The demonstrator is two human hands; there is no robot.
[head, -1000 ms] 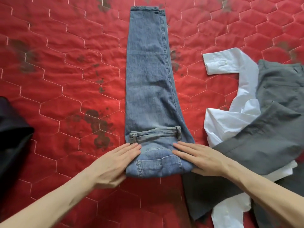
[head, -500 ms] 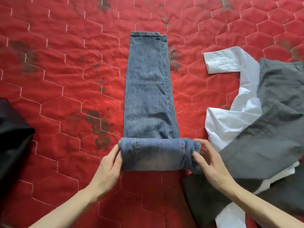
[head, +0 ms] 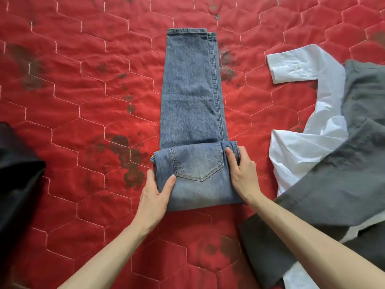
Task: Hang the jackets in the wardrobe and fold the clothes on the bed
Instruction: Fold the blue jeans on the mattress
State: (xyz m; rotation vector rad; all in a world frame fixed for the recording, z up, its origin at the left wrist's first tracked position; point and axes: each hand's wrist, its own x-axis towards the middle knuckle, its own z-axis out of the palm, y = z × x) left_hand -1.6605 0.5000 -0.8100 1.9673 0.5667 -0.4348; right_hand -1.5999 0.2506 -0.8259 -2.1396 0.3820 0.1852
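Blue jeans [head: 191,105] lie lengthwise mid-frame on the red quilted bed [head: 83,101], legs stacked and pointing away from the person, hems at the far end. The near end is folded over into a thick band with a back pocket [head: 198,163] facing up. Left hand [head: 155,193] grasps the band's left edge: thumb on top of the denim just beside the pocket's lower left corner, fingers wrapped around the side. Right hand [head: 242,172] grasps the band's right edge, thumb on top beside the pocket's right side, fingers curled around the edge near the waistband. Both hands sit at the near end of the jeans, one on each side, band between them. Both forearms come in from the bottom of the frame.

White shirt [head: 302,151] lies crumpled right of the jeans, near but not touching, one cuffed sleeve stretched toward the jeans. Grey garment [head: 343,180] lies partly over the shirt, reaching under the right forearm. Black garment [head: 14,176] at the left edge, well apart from the jeans. Dark blotches on the bed cover.
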